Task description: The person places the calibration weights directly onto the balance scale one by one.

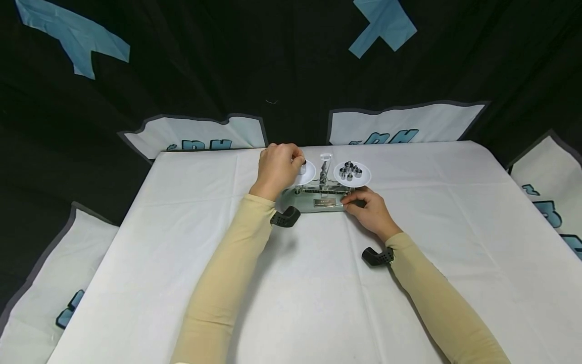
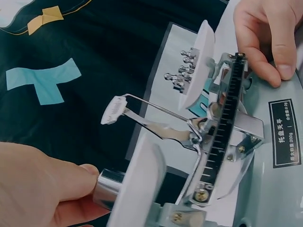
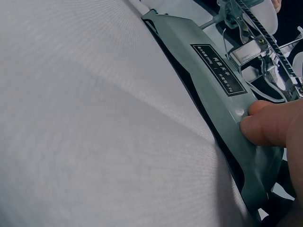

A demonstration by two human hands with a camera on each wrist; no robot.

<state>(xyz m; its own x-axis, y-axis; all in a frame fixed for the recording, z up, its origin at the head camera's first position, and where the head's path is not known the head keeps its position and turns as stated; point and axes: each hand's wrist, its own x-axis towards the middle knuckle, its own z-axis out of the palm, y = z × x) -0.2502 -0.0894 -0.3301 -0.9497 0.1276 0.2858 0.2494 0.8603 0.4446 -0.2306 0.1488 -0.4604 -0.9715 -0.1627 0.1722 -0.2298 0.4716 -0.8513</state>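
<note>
A green balance scale (image 1: 305, 203) with two white pans stands toward the far side of the table. My left hand (image 1: 279, 167) is at the left pan (image 1: 309, 174) and pinches a shiny metal weight (image 2: 109, 187) between thumb and fingers, its end against the pan face. Several small metal weights (image 1: 349, 167) stand on the right pan (image 1: 366, 177). My right hand (image 1: 369, 211) holds the right end of the scale's base (image 3: 227, 106), with fingertips on its top near the label plate; the other fingers are largely hidden.
The white tablecloth (image 1: 318, 293) has light creases. Dark curtain (image 1: 291, 76) with blue tape pieces (image 1: 384, 25) hangs behind the table. The graduated beam (image 2: 227, 118) and upright pointer parts (image 1: 324, 172) stand between the pans.
</note>
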